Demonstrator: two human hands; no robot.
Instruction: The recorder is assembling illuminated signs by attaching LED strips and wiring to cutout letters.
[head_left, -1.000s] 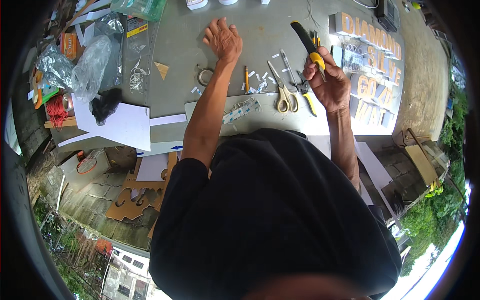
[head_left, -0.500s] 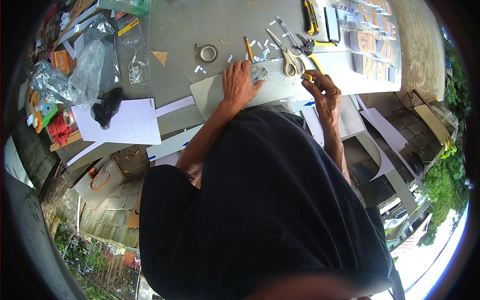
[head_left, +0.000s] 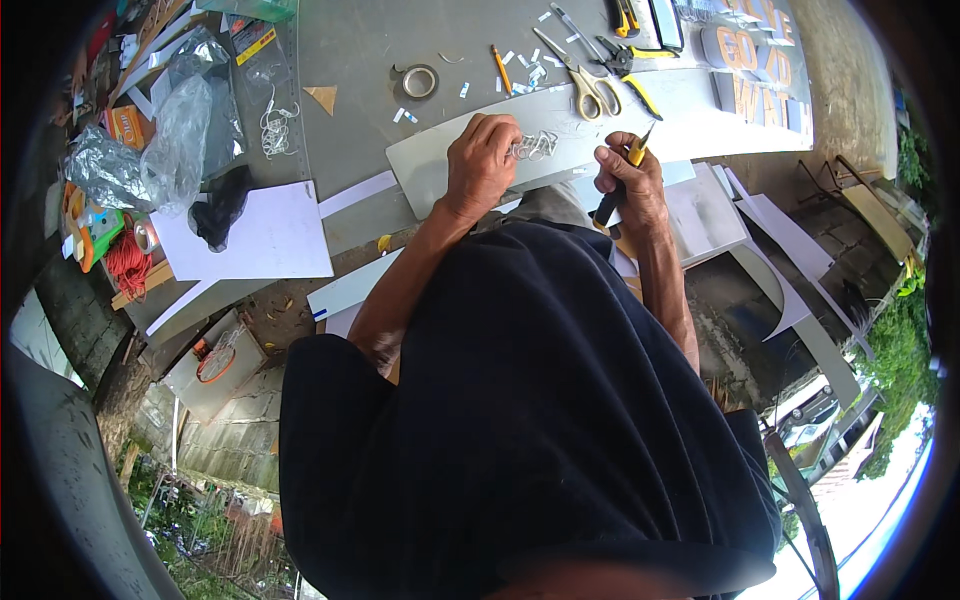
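Evidently, the left hand (head_left: 483,158) pinches a tangled white wire bundle (head_left: 537,146) over the pale grey panel (head_left: 425,165); the right hand (head_left: 640,187) grips a pointed yellow-and-black cutter (head_left: 637,153). Preparation seems underway; cutting would call for steadied wire.

Yellow and black on the hand tool (head_left: 637,152), silvery white on the wire bundle (head_left: 538,147), deep black right across the shirt (head_left: 540,400); orange flashes from the pencil (head_left: 500,70), cream from the scissors handles (head_left: 582,80), red from the cord (head_left: 127,268), and look, orange faces with white sides on the block letters (head_left: 736,45)
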